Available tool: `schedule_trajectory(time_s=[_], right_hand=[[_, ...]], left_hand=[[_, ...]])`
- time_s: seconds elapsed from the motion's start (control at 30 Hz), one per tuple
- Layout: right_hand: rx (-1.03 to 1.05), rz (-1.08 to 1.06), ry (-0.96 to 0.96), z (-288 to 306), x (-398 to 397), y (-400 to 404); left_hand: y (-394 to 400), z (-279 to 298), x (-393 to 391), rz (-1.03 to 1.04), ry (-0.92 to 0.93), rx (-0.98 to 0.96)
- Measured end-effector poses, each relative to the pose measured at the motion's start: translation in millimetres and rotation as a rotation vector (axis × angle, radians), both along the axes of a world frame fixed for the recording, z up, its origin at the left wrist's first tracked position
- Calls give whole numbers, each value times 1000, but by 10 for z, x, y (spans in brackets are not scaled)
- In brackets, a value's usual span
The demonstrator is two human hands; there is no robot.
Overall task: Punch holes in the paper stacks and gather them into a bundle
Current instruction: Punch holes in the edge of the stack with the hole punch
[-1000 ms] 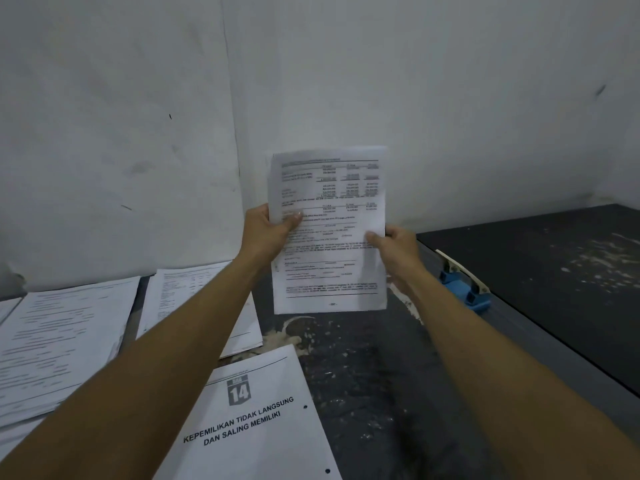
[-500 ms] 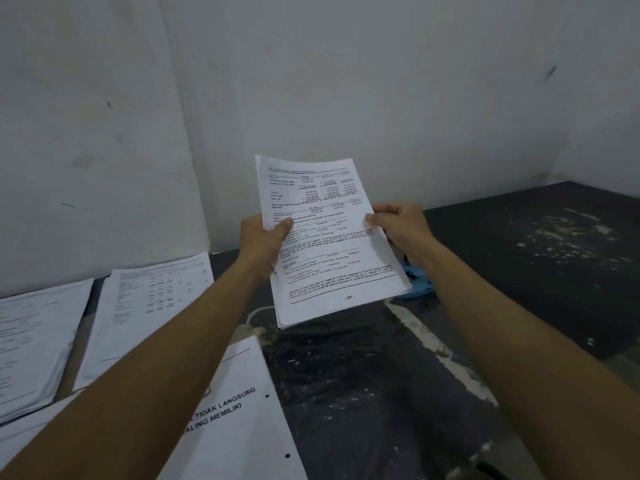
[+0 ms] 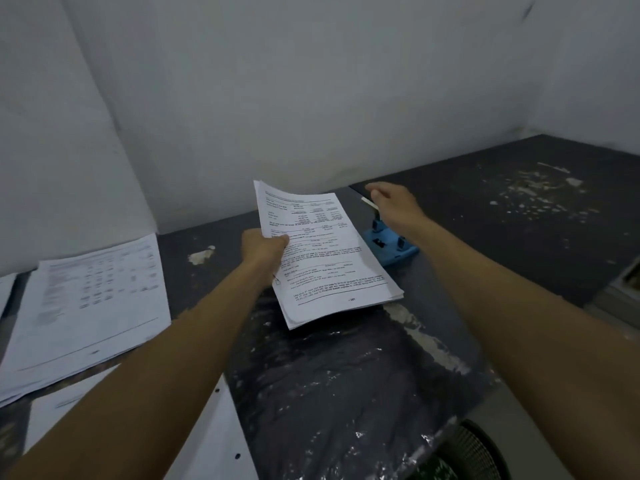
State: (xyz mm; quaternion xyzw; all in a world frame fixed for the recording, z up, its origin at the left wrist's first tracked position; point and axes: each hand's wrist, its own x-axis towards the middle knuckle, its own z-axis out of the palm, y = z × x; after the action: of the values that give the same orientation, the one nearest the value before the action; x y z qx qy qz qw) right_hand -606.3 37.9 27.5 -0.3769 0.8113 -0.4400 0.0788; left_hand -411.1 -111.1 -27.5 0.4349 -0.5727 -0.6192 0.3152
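My left hand (image 3: 265, 249) grips the left edge of a stack of printed pages (image 3: 322, 258), held tilted a little above the dark tabletop. My right hand (image 3: 393, 202) is off the stack, fingers spread and blurred, hovering over the pale lever of a blue hole punch (image 3: 389, 244). The punch sits on the table just right of the stack; its left part is hidden behind the pages.
Another paper stack (image 3: 93, 303) lies at the left. A punched stack (image 3: 204, 441) lies near the bottom under my left forearm. The dark table (image 3: 519, 216) meets white walls at the back. A round ribbed object (image 3: 464, 455) shows at the bottom right.
My right hand let go of the stack and moved right toward the hole punch. My left hand lowered and tilted the stack flatter. The camera view shifted right.
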Motion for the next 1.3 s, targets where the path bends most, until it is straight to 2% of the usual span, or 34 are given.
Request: schedule_trajectory(time_s=[0.13, 0.4, 1.17, 1.3], right_hand=[[70, 59, -76, -66, -75, -11], [194, 167, -89, -18, -190, 36], [289, 194, -23, -81, -174, 12], [353, 187, 74, -107, -145, 30]], left_hand=[[84, -80, -178, 2, -23, 45], [239, -130, -475, 26, -68, 94], [455, -332, -746, 109, -40, 155], [469, -383, -739, 100, -9, 119]])
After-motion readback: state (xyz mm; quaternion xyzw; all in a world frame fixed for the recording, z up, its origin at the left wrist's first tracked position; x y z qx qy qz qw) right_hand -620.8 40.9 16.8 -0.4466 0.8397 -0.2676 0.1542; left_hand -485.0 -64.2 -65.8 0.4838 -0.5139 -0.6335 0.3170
